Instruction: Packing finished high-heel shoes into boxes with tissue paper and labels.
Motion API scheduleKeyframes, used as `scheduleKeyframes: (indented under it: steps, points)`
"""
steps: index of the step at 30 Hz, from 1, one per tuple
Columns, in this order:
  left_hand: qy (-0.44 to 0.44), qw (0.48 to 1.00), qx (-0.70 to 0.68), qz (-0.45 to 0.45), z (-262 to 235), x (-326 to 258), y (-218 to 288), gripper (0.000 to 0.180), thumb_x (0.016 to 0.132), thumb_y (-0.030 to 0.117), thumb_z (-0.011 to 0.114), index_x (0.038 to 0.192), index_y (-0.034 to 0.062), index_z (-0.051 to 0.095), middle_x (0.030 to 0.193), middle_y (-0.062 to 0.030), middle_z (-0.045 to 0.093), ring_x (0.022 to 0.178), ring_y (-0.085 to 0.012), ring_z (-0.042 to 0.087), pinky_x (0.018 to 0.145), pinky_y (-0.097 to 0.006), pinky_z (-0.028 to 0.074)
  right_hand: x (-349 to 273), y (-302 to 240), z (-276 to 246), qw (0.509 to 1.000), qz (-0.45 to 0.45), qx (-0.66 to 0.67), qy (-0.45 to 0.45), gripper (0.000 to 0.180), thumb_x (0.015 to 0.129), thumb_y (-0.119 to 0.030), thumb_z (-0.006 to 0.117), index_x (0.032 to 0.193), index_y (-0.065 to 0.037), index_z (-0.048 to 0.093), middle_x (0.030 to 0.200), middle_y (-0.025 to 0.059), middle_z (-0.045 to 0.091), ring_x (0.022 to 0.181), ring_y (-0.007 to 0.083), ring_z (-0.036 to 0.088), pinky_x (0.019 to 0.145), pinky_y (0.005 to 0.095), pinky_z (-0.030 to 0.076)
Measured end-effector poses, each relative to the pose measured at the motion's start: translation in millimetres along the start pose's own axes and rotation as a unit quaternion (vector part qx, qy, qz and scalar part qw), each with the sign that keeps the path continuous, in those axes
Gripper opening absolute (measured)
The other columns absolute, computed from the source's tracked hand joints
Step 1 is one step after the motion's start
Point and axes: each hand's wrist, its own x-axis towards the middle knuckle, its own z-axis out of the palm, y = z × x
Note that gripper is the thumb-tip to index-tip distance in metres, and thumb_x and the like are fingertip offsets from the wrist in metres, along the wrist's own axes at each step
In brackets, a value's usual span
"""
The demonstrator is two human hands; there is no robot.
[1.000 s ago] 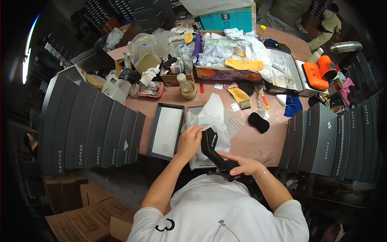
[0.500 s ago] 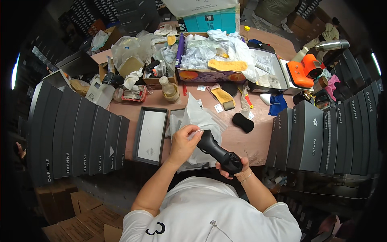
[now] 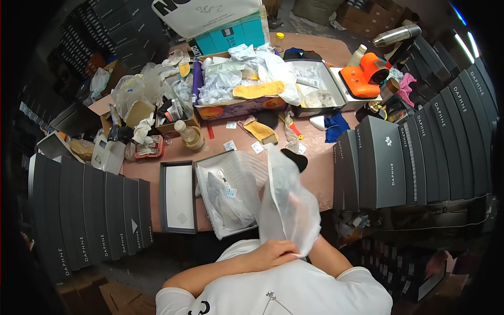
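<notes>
Left hand (image 3: 274, 253) lay close to the person's chest, just below the open shoe box (image 3: 231, 194), fingers curled shut on the bottom edge of a translucent white dust bag (image 3: 287, 202). The bag stood upright, rising past the box's right side. Right hand was hidden behind the bag, only its forearm (image 3: 328, 257) visible; finger state could not be told. White tissue paper (image 3: 226, 202) filled the box. The box lid (image 3: 178, 197) lay flat just left of the box; a black shoe insert (image 3: 295, 157) lay just above-right of it.
</notes>
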Motion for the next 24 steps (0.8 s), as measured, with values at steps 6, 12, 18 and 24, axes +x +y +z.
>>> scheduleKeyframes:
  steps: [6,12,18,24]
  points:
    - [-0.023,0.999,0.040,-0.028,-7.8,3.8,-29.5,0.030,0.087,0.018,0.063,0.109,-0.0018,0.059,0.101,-0.0110,0.064,0.092,-0.0250,0.061,0.079,-0.035,0.049,42.9,13.9,-105.3,0.856,-0.116,-0.488,0.124,0.026,0.085,-0.016,0.058,0.107,-0.004,0.058,0.104,0.0144,0.063,0.093,0.0287,0.062,0.078,0.0392,0.051]
    - [0.374,0.732,-0.243,-0.515,-28.1,-192.4,-144.6,0.043,0.095,0.043,0.053,0.088,0.0022,0.063,0.076,-0.0046,0.060,0.064,-0.0120,0.055,0.055,-0.025,0.046,-10.2,-32.8,-118.9,0.534,0.120,-0.814,-0.194,0.020,0.081,-0.014,0.059,0.098,-0.003,0.063,0.097,0.0167,0.065,0.086,0.0317,0.064,0.071,0.0400,0.052]
    - [0.429,0.607,-0.463,-0.482,-14.5,-181.4,-220.0,0.032,0.091,0.040,0.059,0.088,0.0090,0.062,0.076,-0.0037,0.060,0.061,-0.0133,0.054,0.053,-0.028,0.042,26.9,-24.4,60.8,0.771,-0.135,-0.559,-0.275,0.036,0.085,-0.019,0.061,0.110,0.006,0.057,0.096,0.0258,0.063,0.084,0.0414,0.061,0.075,0.0466,0.049]
    - [0.554,0.628,-0.410,-0.362,-17.3,-160.8,-189.7,0.012,0.093,0.019,0.055,0.088,0.0094,0.059,0.074,-0.0015,0.060,0.065,-0.0126,0.055,0.059,-0.026,0.045,105.2,150.1,70.9,0.700,-0.115,-0.670,-0.217,0.058,0.084,-0.023,0.061,0.129,0.009,0.040,0.108,0.0238,0.059,0.094,0.0387,0.059,0.079,0.0468,0.050]
